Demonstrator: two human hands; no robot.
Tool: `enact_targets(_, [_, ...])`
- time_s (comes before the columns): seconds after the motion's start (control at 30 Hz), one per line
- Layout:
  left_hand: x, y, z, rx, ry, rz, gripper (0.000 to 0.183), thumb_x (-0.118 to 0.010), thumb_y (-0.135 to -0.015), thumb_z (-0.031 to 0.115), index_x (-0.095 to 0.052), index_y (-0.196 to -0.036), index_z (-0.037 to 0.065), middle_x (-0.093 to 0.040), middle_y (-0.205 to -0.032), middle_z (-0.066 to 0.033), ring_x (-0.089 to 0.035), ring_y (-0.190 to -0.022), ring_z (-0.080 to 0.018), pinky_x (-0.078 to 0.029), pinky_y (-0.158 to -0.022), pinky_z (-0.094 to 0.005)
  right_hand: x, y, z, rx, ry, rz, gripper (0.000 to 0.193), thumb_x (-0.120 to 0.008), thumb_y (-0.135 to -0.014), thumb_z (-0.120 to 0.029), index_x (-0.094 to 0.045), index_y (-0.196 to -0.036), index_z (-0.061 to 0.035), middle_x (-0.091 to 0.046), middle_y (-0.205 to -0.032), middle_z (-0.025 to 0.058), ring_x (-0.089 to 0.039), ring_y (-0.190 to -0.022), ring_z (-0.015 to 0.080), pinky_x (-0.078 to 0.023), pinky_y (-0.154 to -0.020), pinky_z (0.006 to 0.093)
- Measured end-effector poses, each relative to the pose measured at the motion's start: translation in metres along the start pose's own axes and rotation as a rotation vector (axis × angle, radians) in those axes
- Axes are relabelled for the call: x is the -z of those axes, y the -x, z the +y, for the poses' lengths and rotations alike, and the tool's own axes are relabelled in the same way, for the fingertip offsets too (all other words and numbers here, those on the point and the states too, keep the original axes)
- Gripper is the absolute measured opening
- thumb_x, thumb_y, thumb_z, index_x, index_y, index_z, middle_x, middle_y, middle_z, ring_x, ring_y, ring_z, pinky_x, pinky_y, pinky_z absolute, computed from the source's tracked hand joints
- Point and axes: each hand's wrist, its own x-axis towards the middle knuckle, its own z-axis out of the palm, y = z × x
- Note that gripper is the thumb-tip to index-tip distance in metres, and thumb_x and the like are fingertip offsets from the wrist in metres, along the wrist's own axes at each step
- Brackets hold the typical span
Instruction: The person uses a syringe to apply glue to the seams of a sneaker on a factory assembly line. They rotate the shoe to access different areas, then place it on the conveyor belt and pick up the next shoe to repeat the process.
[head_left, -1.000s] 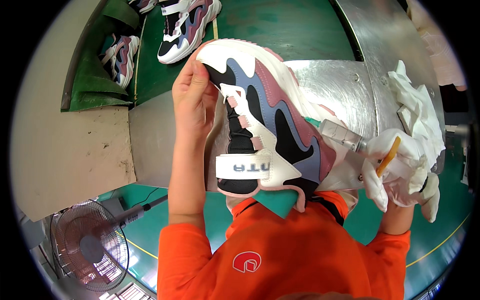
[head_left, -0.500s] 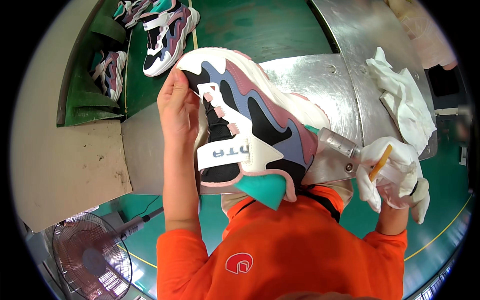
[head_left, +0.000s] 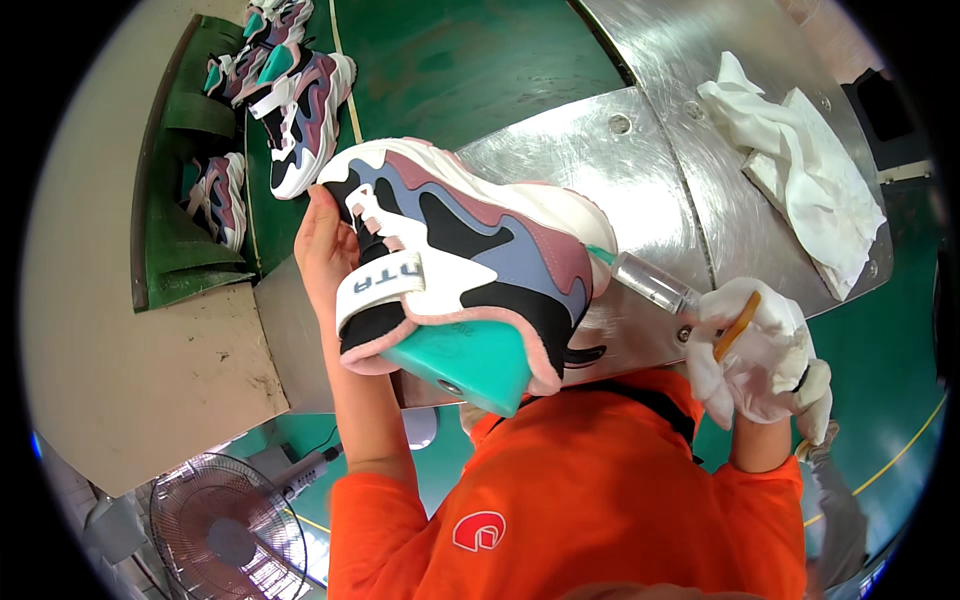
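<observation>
A sneaker [head_left: 490, 235] in white, black, blue and mauve lies on its side in front of me, its toe to the upper left. Its opening is filled by a turquoise shoe last [head_left: 465, 360] with a hole in its top. My left hand [head_left: 325, 240], bare, grips the toe end, thumb on the upper; most of its fingers are hidden behind. My right hand [head_left: 755, 350] wears a white glove and is closed round a clear tube [head_left: 652, 282]. The tube's thin green tip [head_left: 600, 254] meets the heel edge of the sole. A tan stick-like piece [head_left: 737, 325] pokes out between the gloved fingers.
Beneath the shoe is a metal work plate [head_left: 570, 130]. A crumpled white cloth [head_left: 800, 180] lies at the right. Similar sneakers [head_left: 305, 120] sit on the green belt [head_left: 440, 60] at the far left, beside a green flap guard [head_left: 185, 210]. A fan [head_left: 230, 540] stands lower left.
The shoe has shifted left and rolled, so more of the turquoise last shows. My left hand has gone with it. The tube has followed the heel, its green tip still against it.
</observation>
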Motion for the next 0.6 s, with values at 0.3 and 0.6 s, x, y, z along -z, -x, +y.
enact_targets(0.3, [-0.078, 0.018, 0.021, 0.061, -0.176, 0.17, 0.039, -0.047, -0.099, 0.041, -0.059, -0.1, 0.003, -0.063, -0.08, -0.004, -0.06, -0.066, -0.0108, -0.047, -0.056, -0.0243, 0.018, 0.008, 0.022, 0.053, -0.349, -0.048, 0.061, -0.079, -0.07, -0.021, -0.048, -0.108, 0.0152, -0.053, -0.096, 0.0316, -0.058, -0.064, 0.0269, -0.048, -0.043, 0.0269])
enact_targets(0.6, [-0.046, 0.005, 0.009, -0.666, -0.329, -0.464, 0.027, -0.066, -0.081, 0.005, -0.063, -0.105, -0.008, -0.067, -0.104, -0.024, -0.065, -0.101, -0.0314, -0.051, -0.094, -0.0411, 0.023, 0.011, 0.036, 0.1, -0.321, -0.007, 0.065, -0.08, -0.067, -0.02, -0.048, -0.111, 0.0139, -0.052, -0.1, 0.0305, -0.058, -0.068, 0.0267, -0.049, -0.049, 0.0271])
